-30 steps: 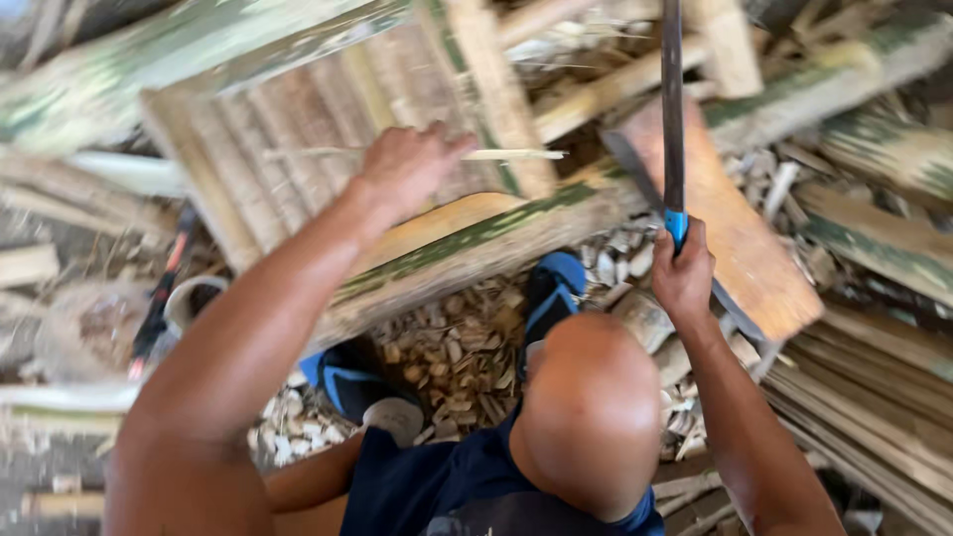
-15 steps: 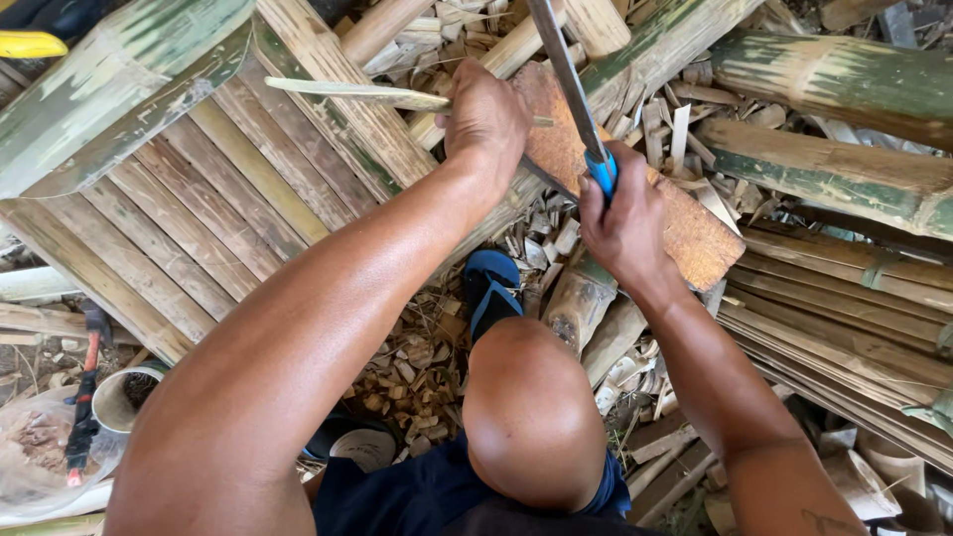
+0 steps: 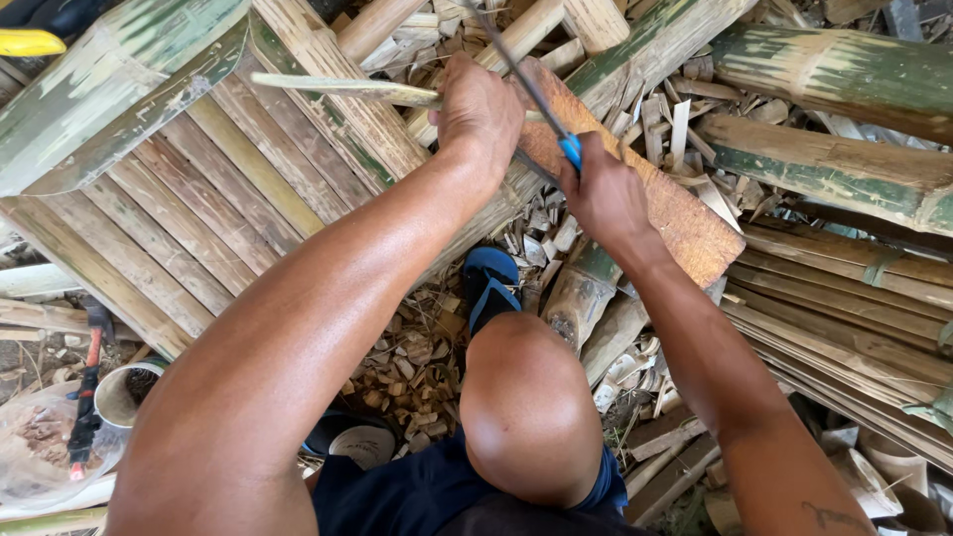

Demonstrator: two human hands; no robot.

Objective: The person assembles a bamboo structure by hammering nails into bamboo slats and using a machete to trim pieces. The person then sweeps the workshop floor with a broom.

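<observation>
Up by the brown slab (image 3: 635,179), the left hand (image 3: 481,109) is closed around a thin bamboo strip (image 3: 338,89), which runs leftward over the slatted panel (image 3: 169,208). The right hand (image 3: 601,189), just beside the left and over the slab, is clenched on the blue handle of a knife (image 3: 526,84) whose blade slants up toward the strip. Below the slab lie wood chips (image 3: 407,367) and a blue sandal (image 3: 491,283); split bamboo poles (image 3: 844,179) lie to the slab's right.

Probably an outdoor bamboo workshop, split bamboo poles (image 3: 844,169), woven slat panel (image 3: 179,208), wood chips (image 3: 407,367) underfoot
</observation>
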